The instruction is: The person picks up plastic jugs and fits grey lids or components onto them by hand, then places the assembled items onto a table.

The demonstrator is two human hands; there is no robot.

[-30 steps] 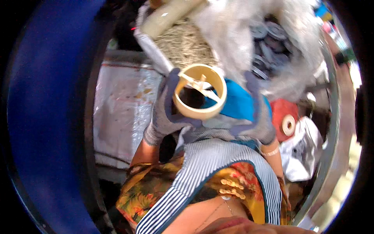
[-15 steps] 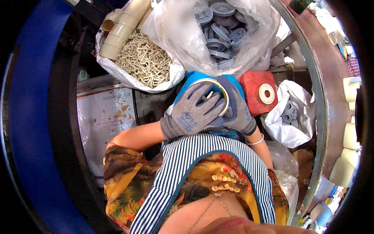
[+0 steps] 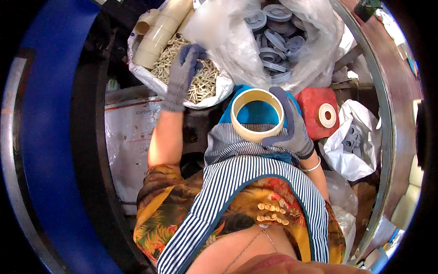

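The gloved right hand (image 3: 292, 130) holds a cream plastic ring (image 3: 257, 115) upright over the striped apron (image 3: 237, 169), its grip closed on the ring's right wall with the open mouth facing up, which leaves the hollow free to take a part. The gloved left hand (image 3: 182, 73) reaches out into the white bag of small cream pegs (image 3: 200, 82), fingers curled down among them; whether they have closed on a peg I cannot tell. The bag sits just ahead of the lap, beside stacked cream tubes (image 3: 159, 32) and a clear bag of grey discs (image 3: 278, 41), so every supply lies within one arm's stretch.
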